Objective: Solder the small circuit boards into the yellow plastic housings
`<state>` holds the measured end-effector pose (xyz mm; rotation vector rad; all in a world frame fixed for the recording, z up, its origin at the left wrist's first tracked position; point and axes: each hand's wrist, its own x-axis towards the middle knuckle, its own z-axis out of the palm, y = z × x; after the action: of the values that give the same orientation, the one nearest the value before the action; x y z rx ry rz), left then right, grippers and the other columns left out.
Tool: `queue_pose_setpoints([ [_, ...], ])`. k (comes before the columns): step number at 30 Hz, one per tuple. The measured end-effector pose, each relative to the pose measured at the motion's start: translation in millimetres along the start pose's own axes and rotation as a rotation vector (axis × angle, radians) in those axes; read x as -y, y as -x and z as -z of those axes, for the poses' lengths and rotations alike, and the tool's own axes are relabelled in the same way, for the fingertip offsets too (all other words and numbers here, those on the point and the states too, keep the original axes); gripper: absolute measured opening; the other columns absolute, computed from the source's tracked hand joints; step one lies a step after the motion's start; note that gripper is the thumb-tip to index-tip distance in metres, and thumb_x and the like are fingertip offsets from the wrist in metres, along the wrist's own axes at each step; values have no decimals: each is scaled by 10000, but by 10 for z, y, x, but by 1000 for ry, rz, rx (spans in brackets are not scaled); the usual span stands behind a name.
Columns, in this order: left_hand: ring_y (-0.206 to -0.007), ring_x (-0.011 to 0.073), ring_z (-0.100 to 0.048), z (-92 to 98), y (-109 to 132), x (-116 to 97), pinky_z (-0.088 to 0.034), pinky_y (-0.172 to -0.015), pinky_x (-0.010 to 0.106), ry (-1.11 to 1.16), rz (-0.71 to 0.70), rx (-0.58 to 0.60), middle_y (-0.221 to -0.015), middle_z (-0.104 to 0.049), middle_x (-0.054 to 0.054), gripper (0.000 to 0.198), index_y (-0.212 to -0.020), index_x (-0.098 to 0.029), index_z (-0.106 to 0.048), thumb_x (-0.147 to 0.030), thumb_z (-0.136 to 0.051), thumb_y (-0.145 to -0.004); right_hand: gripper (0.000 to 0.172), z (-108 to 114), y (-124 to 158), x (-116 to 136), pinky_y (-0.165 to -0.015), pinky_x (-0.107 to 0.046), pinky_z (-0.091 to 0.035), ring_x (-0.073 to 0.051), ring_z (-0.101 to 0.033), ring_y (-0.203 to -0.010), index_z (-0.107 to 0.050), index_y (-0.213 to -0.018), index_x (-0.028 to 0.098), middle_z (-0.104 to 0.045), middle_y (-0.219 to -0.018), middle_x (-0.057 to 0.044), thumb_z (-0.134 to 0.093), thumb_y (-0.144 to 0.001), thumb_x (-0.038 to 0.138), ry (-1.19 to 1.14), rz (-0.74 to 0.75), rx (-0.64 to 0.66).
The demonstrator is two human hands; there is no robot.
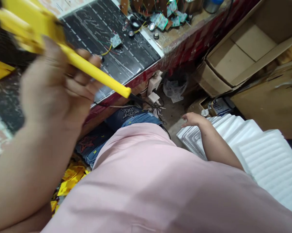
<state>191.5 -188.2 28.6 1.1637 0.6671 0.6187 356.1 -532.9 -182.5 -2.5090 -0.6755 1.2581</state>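
My left hand [56,87] is raised close to the camera, fingers curled around a yellow tool [97,73] with a long yellow shaft and a dark tip that points down to the right. My right hand [193,119] reaches down on the right, fingers bent and resting on the top edge of a stack of white ribbed foam sheets [257,145]. Whether it grips a sheet cannot be seen. A pink shirt [160,181] fills the lower middle.
A dark scratched work mat [121,48] lies on a red-edged bench, with small circuit boards [165,17] and wires at its far end. Open cardboard boxes [245,48] stand at right. Yellow plastic pieces [68,181] lie on the floor at lower left.
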Motion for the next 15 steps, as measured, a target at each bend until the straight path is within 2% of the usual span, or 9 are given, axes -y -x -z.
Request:
queue_pose_setpoints([
  [2, -874, 61, -746, -90, 36, 118, -631, -932, 186, 103, 86, 79, -785, -765, -114, 187, -1007, -242, -592, -247, -503, -1172, 363, -79, 77, 347, -1001, -441, -637, -217, -740, -1080, -749, -1168, 197, -767, -1214, -68, -733, -1025, 529, -89, 206, 38],
  [4, -822, 61, -751, -208, 86, 244, -627, -893, 194, 191, 165, 109, -774, -772, -119, 167, -1027, -243, -573, -187, -495, -1163, 429, -228, 113, 782, -946, -348, -636, -208, -777, -977, -818, -1044, 230, -818, -1047, -33, -755, -958, 646, -182, 435, 20],
  [6, -815, 86, -759, -301, 123, 353, -624, -940, 258, 225, 219, 103, -803, -773, -89, 156, -1005, -221, -574, -163, -518, -1138, 552, -409, 89, 1228, -879, -331, -645, -201, -788, -939, -793, -1224, 267, -829, -1082, -45, -625, -992, 739, -263, 645, -70],
  [7, -787, 106, -754, -324, 123, 397, -628, -938, 292, 239, 226, 94, -793, -760, -71, 127, -993, -209, -590, -198, -570, -1118, 631, -484, 52, 1434, -849, -340, -652, -200, -788, -917, -711, -1393, 276, -822, -1149, -69, -542, -1020, 756, -308, 737, -141],
  [9, -880, 152, -769, -308, 82, 459, -607, -984, 322, 266, 209, 155, -844, -761, -21, 78, -1001, -176, -654, -220, -711, -1031, 710, -558, -71, 1805, -803, -369, -660, -205, -783, -879, -430, -1650, 300, -772, -1275, -117, -354, -1082, 720, -411, 873, -327],
  [11, -956, 172, -753, -224, 18, 482, -573, -1026, 339, 300, 157, 171, -933, -767, 5, 186, -994, -164, -706, -284, -834, -932, 743, -515, -238, 2138, -774, -411, -661, -229, -770, -862, -160, -1735, 321, -715, -1308, -141, -245, -1093, 685, -517, 959, -534],
  [12, -954, 176, -741, -172, -5, 482, -565, -1024, 351, 326, 147, 174, -961, -762, 9, 274, -991, -165, -722, -330, -899, -862, 772, -459, -324, 2292, -770, -441, -661, -251, -762, -860, -75, -1740, 327, -695, -1283, -140, -231, -1080, 695, -563, 987, -636],
  [13, -940, 176, -726, -124, -19, 477, -560, -1022, 364, 358, 142, 181, -970, -758, 10, 372, -983, -167, -733, -382, -959, -779, 815, -390, -403, 2435, -775, -479, -660, -279, -754, -867, -32, -1737, 326, -679, -1243, -135, -238, -1058, 727, -602, 1009, -734],
  [15, -912, 176, -698, -55, -25, 459, -553, -1036, 390, 419, 154, 216, -953, -756, 15, 538, -947, -166, -750, -474, -1035, -609, 925, -239, -533, 2681, -810, -570, -653, -352, -742, -924, -54, -1731, 314, -651, -1172, -131, -266, -990, 825, -652, 1041, -908],
])
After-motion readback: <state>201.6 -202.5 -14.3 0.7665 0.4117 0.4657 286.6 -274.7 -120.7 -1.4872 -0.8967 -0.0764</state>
